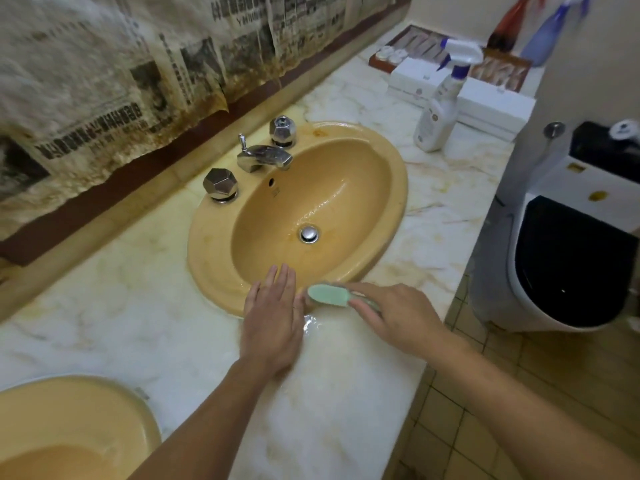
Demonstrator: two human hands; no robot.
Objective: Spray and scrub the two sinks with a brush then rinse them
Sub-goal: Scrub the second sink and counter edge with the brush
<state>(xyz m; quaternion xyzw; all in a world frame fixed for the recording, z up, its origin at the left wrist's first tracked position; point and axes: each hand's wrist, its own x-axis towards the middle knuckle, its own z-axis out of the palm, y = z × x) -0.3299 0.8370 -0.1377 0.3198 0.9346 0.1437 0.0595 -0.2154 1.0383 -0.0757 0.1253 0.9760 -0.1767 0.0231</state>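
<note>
At the sink (214, 271) rim, right hand (398, 320) grips brush (329, 296).

A single wide-angle head camera looks forward and steeply down from close above the left hand (272, 320) and right hand (398, 318), with the sink (214, 237) just beyond them, the counter (329, 393) beneath them, and both forearms reaching in from the bottom edge.
</note>
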